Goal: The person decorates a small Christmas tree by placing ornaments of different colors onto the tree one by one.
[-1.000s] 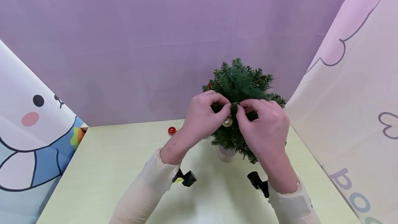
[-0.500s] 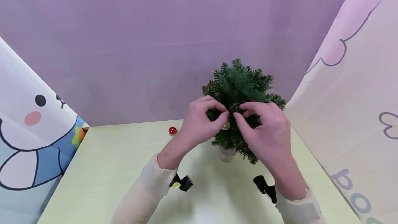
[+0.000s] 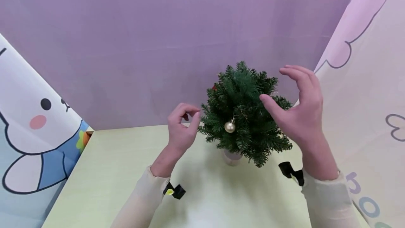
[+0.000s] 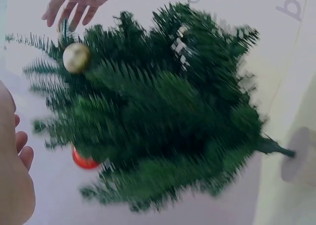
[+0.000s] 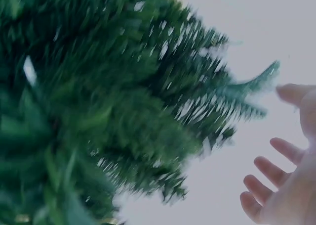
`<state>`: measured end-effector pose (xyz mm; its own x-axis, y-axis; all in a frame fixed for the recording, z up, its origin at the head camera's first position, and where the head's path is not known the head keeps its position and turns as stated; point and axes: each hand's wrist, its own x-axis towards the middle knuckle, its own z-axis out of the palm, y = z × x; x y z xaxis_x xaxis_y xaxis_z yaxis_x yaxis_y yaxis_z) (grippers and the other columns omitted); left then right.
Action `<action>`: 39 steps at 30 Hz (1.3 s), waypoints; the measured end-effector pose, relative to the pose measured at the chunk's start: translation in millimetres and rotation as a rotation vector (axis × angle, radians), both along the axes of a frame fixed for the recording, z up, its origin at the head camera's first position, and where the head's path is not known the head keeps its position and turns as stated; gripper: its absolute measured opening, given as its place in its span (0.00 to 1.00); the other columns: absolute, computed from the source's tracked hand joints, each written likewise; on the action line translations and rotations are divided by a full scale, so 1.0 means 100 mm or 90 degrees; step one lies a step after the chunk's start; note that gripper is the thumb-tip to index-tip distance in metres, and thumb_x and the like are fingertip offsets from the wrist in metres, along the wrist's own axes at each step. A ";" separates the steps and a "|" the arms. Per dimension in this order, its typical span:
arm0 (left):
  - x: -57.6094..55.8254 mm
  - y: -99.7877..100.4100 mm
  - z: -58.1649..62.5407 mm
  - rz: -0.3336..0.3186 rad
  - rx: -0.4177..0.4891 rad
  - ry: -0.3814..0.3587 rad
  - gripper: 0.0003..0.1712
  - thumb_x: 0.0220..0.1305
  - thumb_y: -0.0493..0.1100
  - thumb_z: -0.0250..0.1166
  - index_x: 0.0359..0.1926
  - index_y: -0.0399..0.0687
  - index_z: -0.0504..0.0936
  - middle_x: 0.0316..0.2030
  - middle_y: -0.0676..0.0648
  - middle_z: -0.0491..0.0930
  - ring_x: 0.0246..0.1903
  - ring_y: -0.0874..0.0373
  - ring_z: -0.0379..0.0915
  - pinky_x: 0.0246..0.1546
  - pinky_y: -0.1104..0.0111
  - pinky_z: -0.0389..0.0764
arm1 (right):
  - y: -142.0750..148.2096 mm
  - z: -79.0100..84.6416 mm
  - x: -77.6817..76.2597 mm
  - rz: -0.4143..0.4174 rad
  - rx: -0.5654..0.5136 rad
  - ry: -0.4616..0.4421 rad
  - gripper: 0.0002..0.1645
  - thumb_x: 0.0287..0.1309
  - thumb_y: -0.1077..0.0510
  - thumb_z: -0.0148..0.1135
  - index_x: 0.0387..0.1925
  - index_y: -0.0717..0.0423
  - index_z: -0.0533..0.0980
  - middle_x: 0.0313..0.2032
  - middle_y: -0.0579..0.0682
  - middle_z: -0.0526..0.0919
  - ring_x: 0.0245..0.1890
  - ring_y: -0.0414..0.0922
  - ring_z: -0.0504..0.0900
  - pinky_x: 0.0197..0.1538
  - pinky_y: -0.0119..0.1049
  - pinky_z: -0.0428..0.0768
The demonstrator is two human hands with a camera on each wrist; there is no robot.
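A small artificial Christmas tree (image 3: 243, 115) stands on the table, with a pale gold ball ornament (image 3: 230, 127) hanging at its front. My left hand (image 3: 182, 126) is just left of the branches, fingers loosely curled around nothing. To the right, my right hand (image 3: 300, 106) is held up beside the tree with thumb and fingers spread apart. Part of a red ornament (image 3: 214, 87) shows among the needles on the left side, and the left wrist view shows a red ornament (image 4: 85, 158) below the gold ball (image 4: 76, 58). Nothing lies in the right hand (image 5: 286, 180) in its own wrist view.
The tree's pale round base (image 3: 232, 158) stands on the light table (image 3: 126, 157). A purple cloth (image 3: 142, 45) hangs behind, with printed cloths at both sides. The red ball seen earlier on the table is hidden behind the left hand.
Both hands have drawn back from the front of the tree, left hand leftward, right hand rightward with fingers spreading. The gold ball, earlier partly covered, hangs in full view.
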<state>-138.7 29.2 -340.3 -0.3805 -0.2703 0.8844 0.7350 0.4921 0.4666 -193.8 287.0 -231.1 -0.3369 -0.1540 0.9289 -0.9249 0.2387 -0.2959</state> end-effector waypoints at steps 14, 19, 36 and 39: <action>0.03 -0.70 -0.61 0.067 0.120 -0.309 0.03 0.63 0.32 0.63 0.37 0.35 0.82 0.27 0.45 0.77 0.26 0.59 0.70 0.24 0.75 0.72 | 0.12 -0.13 -0.43 0.130 0.192 -0.152 0.40 0.52 0.54 0.68 0.68 0.48 0.67 0.70 0.46 0.61 0.72 0.47 0.51 0.69 0.53 0.45; -0.07 -1.00 -0.90 0.108 0.075 -0.434 0.07 0.63 0.38 0.63 0.40 0.39 0.82 0.32 0.45 0.80 0.32 0.53 0.73 0.30 0.69 0.75 | 0.12 -0.20 -0.46 0.145 0.250 -0.178 0.43 0.54 0.53 0.69 0.71 0.43 0.63 0.72 0.42 0.57 0.71 0.46 0.52 0.67 0.59 0.52; -0.34 -1.55 -1.61 0.197 -0.088 -0.746 0.18 0.62 0.45 0.59 0.50 0.41 0.78 0.37 0.44 0.79 0.32 0.52 0.75 0.32 0.61 0.75 | -0.09 -0.37 -0.28 -0.033 0.260 -0.172 0.46 0.44 0.46 0.78 0.66 0.46 0.69 0.74 0.45 0.50 0.69 0.57 0.59 0.58 0.64 0.65; -0.37 -1.56 -1.66 0.196 -0.099 -0.764 0.19 0.62 0.45 0.60 0.51 0.41 0.78 0.36 0.44 0.79 0.30 0.53 0.75 0.31 0.61 0.75 | -0.16 -0.39 -0.22 -0.082 0.233 -0.155 0.46 0.45 0.43 0.77 0.65 0.48 0.69 0.73 0.46 0.52 0.68 0.56 0.61 0.58 0.62 0.67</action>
